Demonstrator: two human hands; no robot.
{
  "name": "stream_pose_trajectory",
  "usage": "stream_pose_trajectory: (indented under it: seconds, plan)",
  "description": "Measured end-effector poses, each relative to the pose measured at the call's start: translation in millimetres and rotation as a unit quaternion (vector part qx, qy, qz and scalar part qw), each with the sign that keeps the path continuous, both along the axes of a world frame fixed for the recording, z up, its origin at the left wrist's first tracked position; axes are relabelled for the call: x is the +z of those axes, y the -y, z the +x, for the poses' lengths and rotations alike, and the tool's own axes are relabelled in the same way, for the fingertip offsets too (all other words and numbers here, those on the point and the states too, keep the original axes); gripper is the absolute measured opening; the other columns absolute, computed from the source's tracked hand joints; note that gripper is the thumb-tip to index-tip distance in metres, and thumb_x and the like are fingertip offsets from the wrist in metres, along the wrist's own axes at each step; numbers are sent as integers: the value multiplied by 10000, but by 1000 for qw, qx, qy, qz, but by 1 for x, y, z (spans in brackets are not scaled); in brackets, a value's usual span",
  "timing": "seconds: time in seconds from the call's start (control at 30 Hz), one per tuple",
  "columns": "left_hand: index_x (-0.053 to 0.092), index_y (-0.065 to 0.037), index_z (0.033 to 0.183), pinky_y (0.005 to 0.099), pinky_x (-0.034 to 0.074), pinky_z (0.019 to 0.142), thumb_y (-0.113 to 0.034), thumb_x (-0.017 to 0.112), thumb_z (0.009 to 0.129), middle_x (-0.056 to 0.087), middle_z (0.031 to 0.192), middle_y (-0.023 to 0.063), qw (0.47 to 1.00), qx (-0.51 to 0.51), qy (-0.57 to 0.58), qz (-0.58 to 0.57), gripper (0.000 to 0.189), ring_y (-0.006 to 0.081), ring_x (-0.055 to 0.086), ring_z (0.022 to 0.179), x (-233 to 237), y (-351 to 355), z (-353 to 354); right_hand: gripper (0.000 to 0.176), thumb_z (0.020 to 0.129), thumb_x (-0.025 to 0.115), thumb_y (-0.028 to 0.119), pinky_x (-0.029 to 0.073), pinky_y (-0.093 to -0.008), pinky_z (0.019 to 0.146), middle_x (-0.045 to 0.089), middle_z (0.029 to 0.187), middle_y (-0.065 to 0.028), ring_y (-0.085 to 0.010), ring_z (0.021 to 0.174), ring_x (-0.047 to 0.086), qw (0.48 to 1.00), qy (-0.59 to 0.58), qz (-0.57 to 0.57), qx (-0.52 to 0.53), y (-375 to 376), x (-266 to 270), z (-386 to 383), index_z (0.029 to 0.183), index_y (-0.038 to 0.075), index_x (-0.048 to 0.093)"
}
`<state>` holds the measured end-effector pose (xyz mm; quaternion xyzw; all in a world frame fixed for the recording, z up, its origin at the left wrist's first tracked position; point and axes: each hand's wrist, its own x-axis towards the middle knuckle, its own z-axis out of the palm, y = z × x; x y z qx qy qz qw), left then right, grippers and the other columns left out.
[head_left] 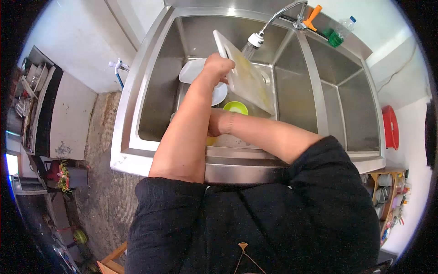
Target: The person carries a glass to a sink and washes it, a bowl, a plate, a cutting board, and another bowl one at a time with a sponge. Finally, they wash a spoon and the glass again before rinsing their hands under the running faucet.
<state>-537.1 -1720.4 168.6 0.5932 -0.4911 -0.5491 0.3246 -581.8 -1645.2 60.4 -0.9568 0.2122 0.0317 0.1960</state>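
My left hand [218,67] is closed around the handle end of a white cutting board [248,75], which is tilted on edge in the steel sink [292,86] beneath the faucet [256,40]. My right hand [220,123] is low in the basin, its fingers mostly hidden behind my left forearm, so what it holds cannot be made out. Beside its wrist is a lime green bowl [236,108] with something whitish inside. A yellow item [211,140] shows partly below that hand. A white plate [219,94] and a white tray-like piece [190,71] lie further back.
A second basin [351,100] adjoins on the right. On the back ledge are an orange-handled tool [313,18] and a plastic bottle with green liquid [341,33]. A red basin [389,127] hangs at the right wall. A wall tap [118,66] is at the left.
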Motion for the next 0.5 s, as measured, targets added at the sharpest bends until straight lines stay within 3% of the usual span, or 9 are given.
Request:
stream_pose_trajectory:
  seconds: [0.07, 0.17, 0.3, 0.33, 0.4, 0.47, 0.5]
  plan:
    - [507, 75, 1109, 427, 511, 705, -112, 619, 744, 580, 1016, 195, 998, -3, -11, 62, 425, 302, 621, 823, 4, -4, -1, 296, 829, 535, 255, 478, -408, 731, 642, 946, -181, -301, 821, 618, 997, -8, -39, 59, 10, -29, 18, 1026, 48, 613]
    - [516, 86, 1096, 427, 510, 703, -101, 635, 750, 581, 1005, 197, 993, 8, -84, 83, 411, 306, 617, 816, -11, 7, -3, 289, 851, 512, 247, 465, -388, 776, 631, 953, -191, -287, 840, 609, 998, -57, 29, 9, 3, -20, 21, 1019, 33, 610]
    - [545, 79, 1068, 422, 509, 684, -79, 635, 755, 589, 966, 179, 984, 43, -156, 74, 362, 297, 609, 801, -35, 17, -2, 286, 881, 482, 236, 448, -362, 837, 617, 961, -204, -269, 866, 596, 982, -117, 136, -58, -9, 64, -42, 1009, 13, 605]
    - [551, 78, 1056, 421, 508, 678, -72, 633, 755, 591, 951, 171, 983, 52, -157, 75, 346, 290, 607, 794, -37, 20, -1, 288, 879, 478, 233, 462, -365, 807, 629, 879, -213, -267, 810, 609, 968, -166, 169, -83, -15, 107, -63, 939, -4, 632]
    - [563, 75, 1032, 419, 508, 665, -58, 627, 756, 594, 923, 156, 982, 71, -156, 81, 313, 276, 603, 780, -44, 22, 0, 282, 865, 491, 212, 499, -353, 721, 645, 776, -165, -237, 727, 625, 967, -150, 175, -105, 9, 108, -120, 829, -16, 653]
    - [553, 96, 1016, 399, 504, 633, -24, 612, 742, 604, 891, 166, 989, 74, -121, 45, 305, 278, 610, 739, -50, 19, 2, 278, 869, 510, 213, 522, -315, 627, 647, 759, -115, -183, 673, 625, 900, -61, 312, -298, 28, 143, -161, 834, -25, 649]
    - [548, 106, 1007, 389, 503, 617, -7, 605, 735, 610, 875, 171, 992, 73, -102, 26, 301, 279, 614, 719, -50, 19, 2, 280, 875, 510, 215, 525, -295, 602, 643, 754, -104, -169, 657, 622, 890, -3, 316, -329, 45, 149, -182, 835, -29, 641]
